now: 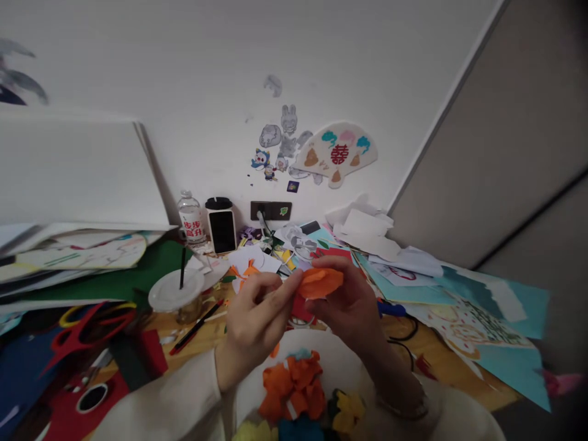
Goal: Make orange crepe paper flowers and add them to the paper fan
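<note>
Between my two hands, above the table, is a piece of orange paper (324, 282), rounded and folded. My left hand (255, 318) pinches its left edge with the fingertips. On the other side, the thumb and fingers of my right hand (351, 306) grip the paper. Below my hands lies a white board (250, 392) bearing crumpled orange paper pieces (294, 386). A yellow paper flower (348, 411) and a blue paper piece (301, 427) show near its lower edge. The board's lower part runs out of view.
Red-handled scissors (87, 337) and a black pen (195, 327) lie left. A lidded cup with a straw (177, 291), a water bottle (192, 217) and a white-and-black container (221, 226) stand behind. Paper scraps cover the back; light-blue sheets (514, 361) lie right. A wall rises behind the table.
</note>
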Demonstrator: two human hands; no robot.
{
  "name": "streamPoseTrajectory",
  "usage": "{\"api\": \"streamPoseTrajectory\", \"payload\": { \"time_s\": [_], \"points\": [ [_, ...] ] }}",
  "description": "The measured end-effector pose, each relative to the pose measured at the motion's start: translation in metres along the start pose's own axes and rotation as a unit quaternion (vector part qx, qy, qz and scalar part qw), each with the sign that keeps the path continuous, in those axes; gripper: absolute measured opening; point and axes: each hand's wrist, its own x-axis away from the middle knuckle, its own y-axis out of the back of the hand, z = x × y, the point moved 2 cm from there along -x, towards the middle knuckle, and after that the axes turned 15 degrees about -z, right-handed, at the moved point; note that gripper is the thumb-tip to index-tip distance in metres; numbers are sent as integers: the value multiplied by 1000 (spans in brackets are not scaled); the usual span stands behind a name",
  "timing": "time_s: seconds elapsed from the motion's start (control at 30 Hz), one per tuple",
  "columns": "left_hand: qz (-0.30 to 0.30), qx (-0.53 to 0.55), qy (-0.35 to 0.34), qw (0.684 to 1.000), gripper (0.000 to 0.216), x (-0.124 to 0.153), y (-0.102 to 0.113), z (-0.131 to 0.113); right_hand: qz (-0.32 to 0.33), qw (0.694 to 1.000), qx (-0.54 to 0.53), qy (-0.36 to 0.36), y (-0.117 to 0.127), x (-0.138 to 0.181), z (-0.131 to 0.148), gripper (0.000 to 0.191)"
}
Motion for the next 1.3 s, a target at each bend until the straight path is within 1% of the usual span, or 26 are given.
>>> {"api": "streamPoseTrajectory", "payload": {
  "time_s": [0.13, 0.23, 0.33, 0.47, 0.63, 0.73, 0.83, 0.9, 0.97, 1.17, 1.3],
  "points": [
    [2, 15, 4, 1000, 45, -2, 0, -1, -16, 999, 29, 30, 2, -2, -1, 31],
    [23, 33, 8, 999, 46, -3, -2, -2, -35, 997, 49, 49, 4, -4, -1, 27],
    [44, 47, 15, 998, 46, -3, -4, -3, -43, 994, 71, 64, 8, -7, 0, 28],
    [48, 55, 21, 997, 45, -3, -5, -4, -51, 990, 102, 88, 13, -10, 3, 24],
    [47, 57, 27, 997, 44, -3, -5, -4, -41, 986, 124, 99, 13, -10, 5, 21],
    [45, 51, 28, 997, 44, -3, -4, -3, -32, 987, 126, 91, 11, -10, 6, 19],
    [40, 45, 13, 998, 43, -2, -4, -4, -20, 989, 122, 78, 10, -9, 8, 17],
    [44, 41, -6, 998, 42, -2, -3, -5, -14, 989, 122, 79, 9, -8, 10, 17],
    [47, 43, -11, 998, 39, -1, -3, -5, -7, 989, 124, 82, 8, -8, 13, 16],
    [39, 77, 15, 996, 32, -3, -1, -5, 2, 979, 174, 105, 9, -7, 17, 16],
    [32, 105, 34, 993, 29, -7, -3, -7, 18, 975, 180, 128, 12, -7, 18, 18]
  ]
}}
